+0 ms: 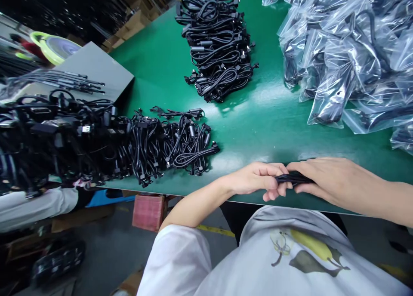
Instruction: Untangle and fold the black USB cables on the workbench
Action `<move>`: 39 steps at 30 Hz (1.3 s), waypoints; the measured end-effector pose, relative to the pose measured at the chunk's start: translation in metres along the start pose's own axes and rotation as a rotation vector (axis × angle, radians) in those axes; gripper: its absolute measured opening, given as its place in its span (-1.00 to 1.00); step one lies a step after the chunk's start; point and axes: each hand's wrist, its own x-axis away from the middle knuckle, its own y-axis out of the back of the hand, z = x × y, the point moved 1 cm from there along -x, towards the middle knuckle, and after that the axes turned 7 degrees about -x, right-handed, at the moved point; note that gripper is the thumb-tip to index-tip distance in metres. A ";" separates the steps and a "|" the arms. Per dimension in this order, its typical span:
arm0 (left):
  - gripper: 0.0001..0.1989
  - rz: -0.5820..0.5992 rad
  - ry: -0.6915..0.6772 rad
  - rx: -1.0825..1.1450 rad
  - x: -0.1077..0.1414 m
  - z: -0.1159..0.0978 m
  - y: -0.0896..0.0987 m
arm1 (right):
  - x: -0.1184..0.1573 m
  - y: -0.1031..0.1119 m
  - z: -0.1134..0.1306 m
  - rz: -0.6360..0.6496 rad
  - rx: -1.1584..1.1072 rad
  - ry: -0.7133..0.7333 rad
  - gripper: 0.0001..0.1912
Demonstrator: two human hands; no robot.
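Between my two hands, close to the front edge of the green table, is a bundle of black cable. My left hand pinches its left end between thumb and fingers. Over the other end my right hand is closed, covering much of the bundle. The ends of this cable are hidden by my fingers. To the left of my hands lies a heap of coiled black cables, with nothing of it touching my left hand.
A stack of bundled black cables stands at the back. Clear plastic bags with black cables inside pile up at the right. A larger dark cable heap and a grey box are at the left. Below sits a red crate.
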 end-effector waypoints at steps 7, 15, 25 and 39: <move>-0.48 -0.128 0.055 0.043 -0.003 0.005 -0.001 | 0.007 -0.001 -0.012 0.044 0.233 0.126 -0.67; -0.56 -0.150 0.043 -0.080 -0.005 0.007 -0.001 | 0.001 -0.005 -0.012 0.001 0.197 0.128 -0.67; -0.41 -0.285 -0.148 -0.193 -0.005 0.000 0.005 | -0.036 0.015 -0.001 -0.072 0.604 0.316 -0.71; -0.66 -0.646 -0.176 -0.500 0.006 -0.008 0.007 | -0.077 0.051 -0.008 -0.294 -0.040 -0.203 -0.58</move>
